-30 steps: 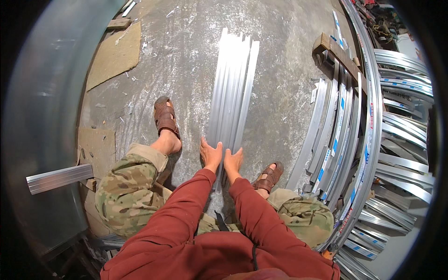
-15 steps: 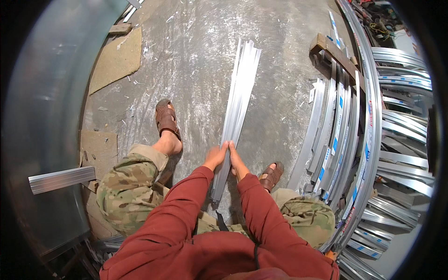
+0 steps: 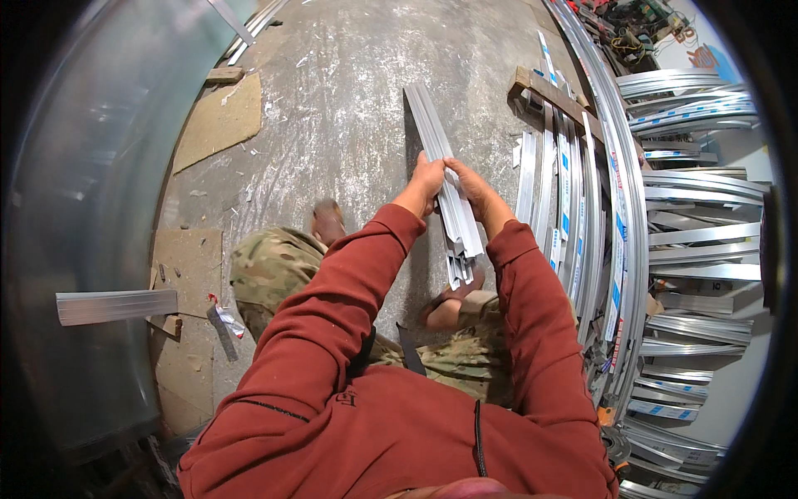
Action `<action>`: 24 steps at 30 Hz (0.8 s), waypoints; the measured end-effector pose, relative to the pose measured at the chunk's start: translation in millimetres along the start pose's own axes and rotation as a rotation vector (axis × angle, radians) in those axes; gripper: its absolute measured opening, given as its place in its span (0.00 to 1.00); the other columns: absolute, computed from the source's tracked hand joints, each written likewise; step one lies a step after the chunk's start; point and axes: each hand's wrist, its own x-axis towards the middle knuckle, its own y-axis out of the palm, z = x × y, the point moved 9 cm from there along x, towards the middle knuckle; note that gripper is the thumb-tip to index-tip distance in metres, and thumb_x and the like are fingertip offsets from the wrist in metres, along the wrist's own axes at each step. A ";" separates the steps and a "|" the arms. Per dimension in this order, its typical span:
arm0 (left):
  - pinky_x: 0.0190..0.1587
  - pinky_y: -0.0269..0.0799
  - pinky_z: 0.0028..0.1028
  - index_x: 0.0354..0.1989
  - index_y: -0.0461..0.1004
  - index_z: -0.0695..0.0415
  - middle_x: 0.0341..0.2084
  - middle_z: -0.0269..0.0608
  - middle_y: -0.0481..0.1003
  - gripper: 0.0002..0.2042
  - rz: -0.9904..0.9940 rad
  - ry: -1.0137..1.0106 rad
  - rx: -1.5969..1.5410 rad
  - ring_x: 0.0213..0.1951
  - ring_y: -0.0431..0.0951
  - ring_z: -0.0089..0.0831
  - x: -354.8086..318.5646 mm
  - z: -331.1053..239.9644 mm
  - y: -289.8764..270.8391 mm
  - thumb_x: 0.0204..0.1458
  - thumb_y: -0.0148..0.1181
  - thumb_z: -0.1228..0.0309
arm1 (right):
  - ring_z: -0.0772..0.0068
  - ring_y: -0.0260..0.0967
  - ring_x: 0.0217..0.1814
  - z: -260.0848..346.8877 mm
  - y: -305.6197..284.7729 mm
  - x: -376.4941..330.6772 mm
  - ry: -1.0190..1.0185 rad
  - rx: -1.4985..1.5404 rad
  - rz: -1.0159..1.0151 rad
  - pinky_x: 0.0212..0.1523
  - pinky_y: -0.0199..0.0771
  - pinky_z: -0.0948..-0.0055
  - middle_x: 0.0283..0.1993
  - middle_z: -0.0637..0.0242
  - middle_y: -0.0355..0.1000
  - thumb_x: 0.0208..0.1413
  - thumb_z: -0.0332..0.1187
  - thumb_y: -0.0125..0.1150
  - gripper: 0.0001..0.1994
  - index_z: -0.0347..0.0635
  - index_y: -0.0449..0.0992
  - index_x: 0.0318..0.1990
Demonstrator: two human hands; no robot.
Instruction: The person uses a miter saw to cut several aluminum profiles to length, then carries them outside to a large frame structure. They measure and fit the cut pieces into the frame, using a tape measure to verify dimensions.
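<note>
A bundle of silver metal profiles [image 3: 455, 212] is gripped from both sides by my hands, raised off the concrete floor. My left hand [image 3: 428, 179] wraps its left side, and my right hand [image 3: 475, 185] closes round the right side at nearly the same height. The bundle's far end points ahead and slightly left. Its near end, where the channel-shaped cut ends show, hangs between my forearms above my right foot. My fingers' undersides are hidden beneath the metal.
Long metal profiles [image 3: 549, 179] lie along the right, under a wooden beam [image 3: 557, 101]. Racked profiles [image 3: 702, 249] stand farther right. At left are a large glass sheet [image 3: 91, 224], cardboard pieces [image 3: 218, 125] and a short stack of profiles [image 3: 116, 306]. Scraps litter the concrete floor [image 3: 349, 100].
My hands have lifted the bundle from the floor, carrying it forward and slightly right. Its far end has swung left. My feet and trousers have shifted, and the view has moved.
</note>
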 end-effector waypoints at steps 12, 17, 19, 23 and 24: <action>0.31 0.81 0.31 0.46 0.65 0.63 0.32 0.44 0.75 0.16 0.009 -0.253 -0.180 0.32 0.80 0.34 43.6 57.5 29.6 0.52 0.62 0.76 | 0.72 0.70 0.41 -7.0 -36.7 -10.0 -0.061 -0.098 0.001 0.39 0.74 0.73 0.47 0.64 0.67 0.41 0.28 0.71 0.43 0.39 0.52 0.65; 0.32 0.81 0.34 0.40 0.69 0.65 0.28 0.46 0.76 0.13 -0.069 -0.397 -0.247 0.32 0.80 0.36 47.6 8.4 58.4 0.51 0.64 0.72 | 0.76 0.68 0.43 76.7 -35.9 -33.8 -0.040 -0.069 -0.008 0.39 0.72 0.74 0.47 0.64 0.67 0.44 0.31 0.65 0.42 0.39 0.50 0.68; 0.34 0.81 0.36 0.39 0.70 0.64 0.27 0.46 0.76 0.12 -0.073 -0.504 -0.288 0.32 0.80 0.37 40.6 -16.9 80.6 0.51 0.64 0.72 | 0.75 0.70 0.40 100.4 -40.9 -60.1 0.026 0.137 0.039 0.36 0.74 0.72 0.47 0.63 0.67 0.48 0.33 0.62 0.40 0.42 0.50 0.69; 0.36 0.80 0.39 0.41 0.70 0.61 0.29 0.45 0.76 0.13 -0.155 -0.707 -0.365 0.32 0.79 0.40 -0.9 -78.0 124.6 0.51 0.65 0.71 | 0.68 0.74 0.38 170.7 -30.3 -153.9 0.182 0.527 0.160 0.27 0.82 0.61 0.49 0.62 0.68 0.57 0.37 0.57 0.34 0.51 0.51 0.69; 0.36 0.80 0.39 0.41 0.70 0.60 0.29 0.45 0.76 0.13 -0.177 -0.746 -0.377 0.31 0.78 0.40 -15.9 -92.6 134.5 0.51 0.65 0.71 | 0.66 0.75 0.39 184.0 -25.1 -179.4 0.208 0.619 0.185 0.27 0.83 0.58 0.49 0.61 0.68 0.57 0.37 0.57 0.33 0.52 0.51 0.69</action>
